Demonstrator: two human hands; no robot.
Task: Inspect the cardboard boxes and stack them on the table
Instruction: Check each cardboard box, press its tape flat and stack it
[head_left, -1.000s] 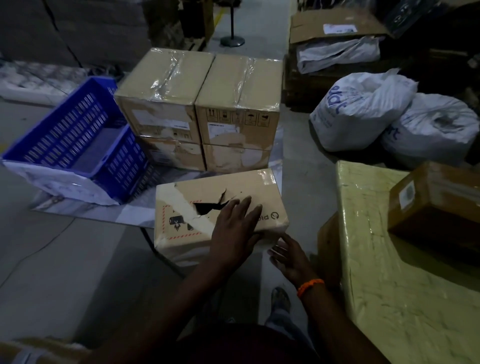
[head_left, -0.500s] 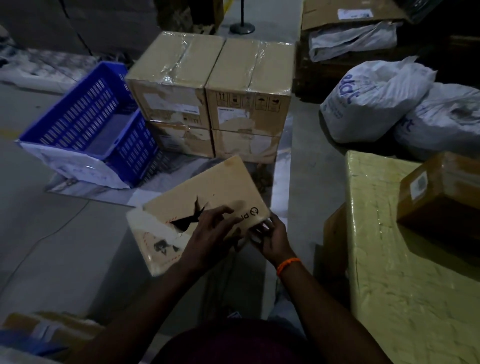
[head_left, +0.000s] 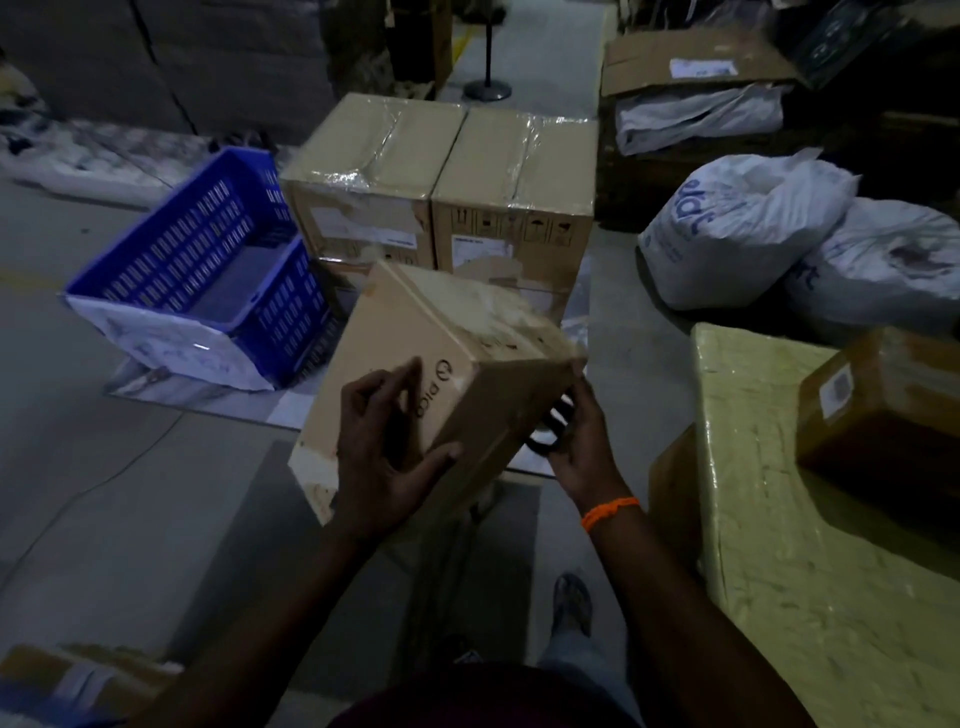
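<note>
Box (head_left: 395, 332) turned over since half a second ago: the torn face, then uppermost, is out of sight. A plain face and a scuffed, peeling side show instead. It has also come up and now covers the lower front of the stack (head_left: 441, 171) behind it.

Box is in the air over the floor (head_left: 104, 467), tilted, one corner highest, low end toward the person. It is left of the table (head_left: 769, 545) and clear of it.

Left hand (head_left: 382, 457) grasps the box: fingers spread across the near plain face beside some dark print, thumb hooked along the lower edge.

Right hand (head_left: 576, 447) grips the right end of the box from below, fingers curled against the shaded end face. Orange wristband (head_left: 610, 512) on that wrist.

Table at right, top wrapped in pale yellow film. One brown parcel (head_left: 883, 415) sits on it toward the far right, white label on its near corner.

Stack is on the floor straight ahead: cartons two wide and two high, tops under clear tape, handling marks on the right front.

Blue slotted crate (head_left: 156, 249) is left of the stack, close to it and tipped. Its near end is wrapped in white sheet.

Two white sacks (head_left: 743, 228) lie on the floor beyond the table, touching each other.

Open carton (head_left: 685, 62) at far right rear, pale wrapping under its flap.

Light is dim; small print cannot be read.
</note>
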